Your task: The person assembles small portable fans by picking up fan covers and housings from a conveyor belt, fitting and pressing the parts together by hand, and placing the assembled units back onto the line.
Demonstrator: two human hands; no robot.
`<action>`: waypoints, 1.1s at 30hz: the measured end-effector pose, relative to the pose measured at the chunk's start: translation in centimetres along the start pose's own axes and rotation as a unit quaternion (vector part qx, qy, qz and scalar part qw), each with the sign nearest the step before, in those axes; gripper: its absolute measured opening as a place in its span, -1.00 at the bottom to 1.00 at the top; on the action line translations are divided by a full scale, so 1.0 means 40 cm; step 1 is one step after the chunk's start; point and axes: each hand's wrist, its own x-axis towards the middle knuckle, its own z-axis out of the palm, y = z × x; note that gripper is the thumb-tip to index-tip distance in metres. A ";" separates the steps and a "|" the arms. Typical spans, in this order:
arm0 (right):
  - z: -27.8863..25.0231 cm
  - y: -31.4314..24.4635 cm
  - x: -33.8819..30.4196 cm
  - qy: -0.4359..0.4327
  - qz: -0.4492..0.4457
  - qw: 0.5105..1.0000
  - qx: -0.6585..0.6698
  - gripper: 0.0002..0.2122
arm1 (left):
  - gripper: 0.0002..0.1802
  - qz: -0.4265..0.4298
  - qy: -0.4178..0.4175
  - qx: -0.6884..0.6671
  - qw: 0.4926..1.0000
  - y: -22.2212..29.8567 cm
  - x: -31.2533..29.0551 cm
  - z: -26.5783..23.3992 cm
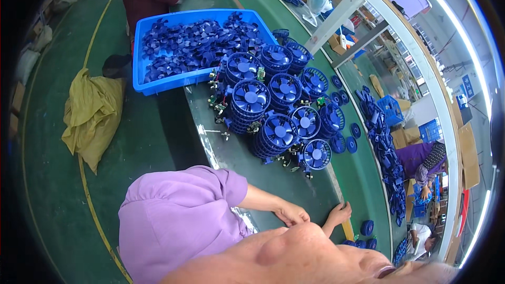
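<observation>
My left hand (pixel 292 213) comes out of a purple sleeve (pixel 179 210) and hangs low over the near part of the dark table. Its fingers are curled together, and whatever they may hold is hidden. Close by on the right, my right hand (pixel 339 214) lies at the table edge beside the green belt, fingers partly apart and nothing visible in them. Beyond both hands stand several stacks of blue caged fans (pixel 279 130), with small circuit boards and wires sticking out at their sides. A few round blue parts (pixel 367 227) sit right of my right hand.
A blue bin (pixel 184 80) full of loose fan blades (pixel 200 44) stands at the table's far end, overhanging its left edge. Round blue covers (pixel 351 144) lie on the green belt (pixel 363 179). A yellowish sack (pixel 94 115) rests on the floor. Other people work beyond and at right.
</observation>
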 end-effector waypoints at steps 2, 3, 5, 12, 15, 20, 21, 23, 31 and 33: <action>-0.001 0.009 -0.004 -0.003 -0.004 1.000 0.010 -0.71 | -0.71 0.024 -0.003 -0.012 1.000 0.016 -0.022 0.034; 0.002 0.006 -0.004 -0.002 -0.004 1.000 0.027 -0.73 | -0.71 0.047 -0.015 -0.006 0.999 0.020 -0.031 0.041; 0.001 0.019 -0.005 -0.001 -0.024 0.998 0.063 -0.74 | -0.73 0.110 0.037 0.002 0.993 0.058 -0.080 0.117; 0.011 0.053 -0.008 0.008 0.014 0.991 0.133 -0.74 | -0.75 -0.021 -0.026 -0.038 0.999 -0.096 0.061 -0.046; 0.014 0.055 -0.012 -0.005 0.022 0.991 0.133 -0.73 | -0.74 -0.018 -0.019 -0.022 0.999 -0.087 0.054 -0.044; 0.018 0.048 -0.008 0.006 0.020 0.986 0.168 -0.73 | -0.73 -0.003 -0.021 -0.033 0.999 -0.083 0.049 -0.038; -0.004 0.018 -0.004 -0.015 0.032 0.985 0.170 -0.72 | -0.72 0.001 -0.021 -0.036 0.999 -0.087 0.049 -0.040; -0.019 0.010 0.000 -0.034 0.046 0.984 0.170 -0.72 | -0.71 0.003 -0.025 -0.038 0.999 -0.082 0.050 -0.035; -0.015 0.021 -0.007 -0.048 0.050 0.984 0.167 -0.71 | -0.70 0.005 -0.018 -0.046 0.999 -0.083 0.038 -0.024; -0.033 0.023 -0.015 -0.050 0.061 0.984 0.160 -0.72 | -0.71 -0.001 -0.028 -0.050 0.998 -0.083 0.037 -0.019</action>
